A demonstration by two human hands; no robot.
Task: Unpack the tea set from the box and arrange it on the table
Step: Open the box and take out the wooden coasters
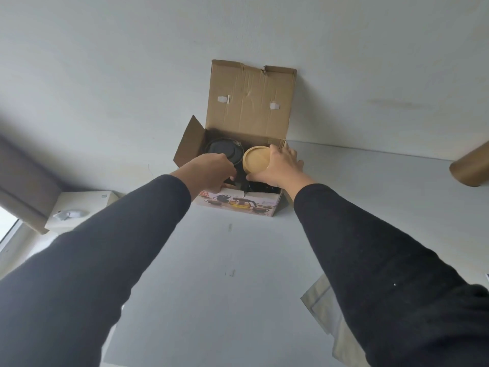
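Both sleeves are stretching across the white desk [211, 260] toward the box [238, 205]. My right hand [283, 165] is gripping a round wooden lid [256, 161] at the box's right side; my left hand [211, 170] is curling into the box beside a dark round piece [225, 152], though I cannot tell what it is holding. Tugging could be tipping the box. Behind, a plain wall is rising.
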